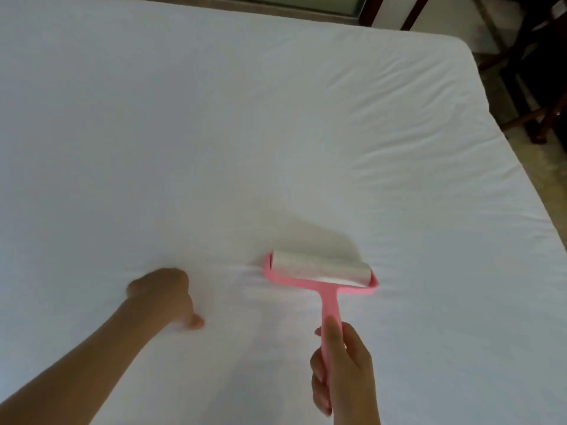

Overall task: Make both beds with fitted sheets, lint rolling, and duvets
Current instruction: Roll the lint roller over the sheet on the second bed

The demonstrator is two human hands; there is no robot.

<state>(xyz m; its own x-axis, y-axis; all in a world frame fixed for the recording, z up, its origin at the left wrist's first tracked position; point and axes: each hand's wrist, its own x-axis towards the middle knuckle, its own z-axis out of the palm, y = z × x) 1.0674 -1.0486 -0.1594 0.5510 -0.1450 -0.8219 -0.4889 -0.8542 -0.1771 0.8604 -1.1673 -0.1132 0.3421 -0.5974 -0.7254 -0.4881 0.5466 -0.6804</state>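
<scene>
A white fitted sheet (214, 133) covers the bed and fills most of the head view. A pink lint roller (319, 271) with a white sticky drum lies flat against the sheet, right of the middle. My right hand (340, 369) grips its pink handle from below, the forefinger stretched along the handle. My left hand (165, 296) rests on the sheet to the left of the roller with its fingers curled under and the thumb sticking out. I cannot tell whether it pinches any fabric.
The sheet has creases near the bed's right edge (460, 154). Dark wooden furniture legs (527, 87) stand on the floor beyond the far right corner. A window frame (276, 3) runs along the top.
</scene>
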